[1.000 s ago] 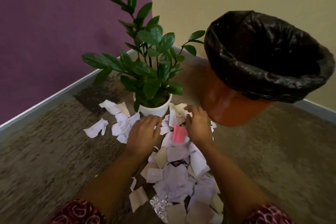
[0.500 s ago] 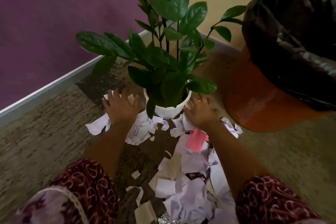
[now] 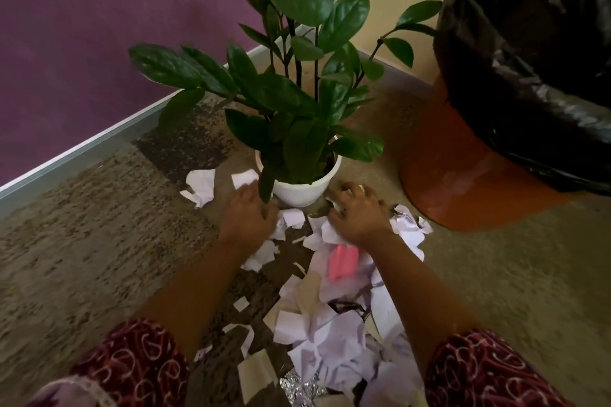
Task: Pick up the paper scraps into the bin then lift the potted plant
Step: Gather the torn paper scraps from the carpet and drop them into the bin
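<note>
the orange bin (image 3: 463,182) stands on the right, lined with a black bag (image 3: 529,43); its inside is hidden from this angle. just left of it, a white pot (image 3: 304,188) holds the potted plant (image 3: 297,92), upright on the carpet (image 3: 82,241). paper scraps (image 3: 330,340) lie around the pot's front and in a heap toward the viewer, a pink scrap (image 3: 342,263) and some crumpled foil (image 3: 297,388) among them. the left hand (image 3: 246,215) rests on scraps by the pot's left side, fingers bent under a leaf; whether it grips any, i cannot tell. the right hand (image 3: 358,215) sits at the pot's right, fingers curled down around white scraps.
</note>
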The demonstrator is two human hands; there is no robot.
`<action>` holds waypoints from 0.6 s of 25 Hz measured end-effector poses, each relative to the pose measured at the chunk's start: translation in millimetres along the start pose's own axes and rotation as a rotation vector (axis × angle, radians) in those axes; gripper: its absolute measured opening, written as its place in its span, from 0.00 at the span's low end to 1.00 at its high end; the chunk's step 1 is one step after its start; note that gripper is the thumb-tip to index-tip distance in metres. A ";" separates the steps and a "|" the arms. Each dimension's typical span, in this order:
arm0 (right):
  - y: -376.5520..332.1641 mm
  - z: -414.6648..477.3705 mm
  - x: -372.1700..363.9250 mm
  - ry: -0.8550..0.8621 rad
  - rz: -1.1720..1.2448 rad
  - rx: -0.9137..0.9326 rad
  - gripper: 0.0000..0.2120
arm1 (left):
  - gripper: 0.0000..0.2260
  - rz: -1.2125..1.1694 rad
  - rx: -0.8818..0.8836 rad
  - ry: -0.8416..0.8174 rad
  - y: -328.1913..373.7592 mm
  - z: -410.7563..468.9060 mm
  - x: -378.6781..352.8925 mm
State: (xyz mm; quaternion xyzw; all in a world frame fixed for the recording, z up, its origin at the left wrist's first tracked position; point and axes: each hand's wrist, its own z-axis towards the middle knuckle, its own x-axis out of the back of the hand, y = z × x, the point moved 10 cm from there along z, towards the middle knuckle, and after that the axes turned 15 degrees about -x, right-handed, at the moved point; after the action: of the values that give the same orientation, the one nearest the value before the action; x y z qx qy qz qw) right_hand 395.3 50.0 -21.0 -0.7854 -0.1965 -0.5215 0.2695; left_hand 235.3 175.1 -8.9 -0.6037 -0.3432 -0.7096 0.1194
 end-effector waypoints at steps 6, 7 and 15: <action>-0.2 -41.8 -20.4 -0.081 -0.052 0.094 0.21 | 0.18 0.141 -0.469 -0.086 70.3 -46.1 -15.6; -2.0 -48.2 -23.7 -0.109 -0.084 0.129 0.21 | 0.16 0.153 -0.483 -0.041 76.2 -51.5 -6.8; 54.2 -42.7 40.0 0.163 0.094 -0.204 0.21 | 0.15 0.119 -0.172 0.185 39.4 -39.8 41.2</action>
State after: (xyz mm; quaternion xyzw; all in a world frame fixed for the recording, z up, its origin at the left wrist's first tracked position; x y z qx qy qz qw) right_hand 412.0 -17.8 17.4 -0.7720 -0.0830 -0.5877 0.2277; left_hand 217.5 131.1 41.9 -0.5631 -0.2320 -0.7806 0.1403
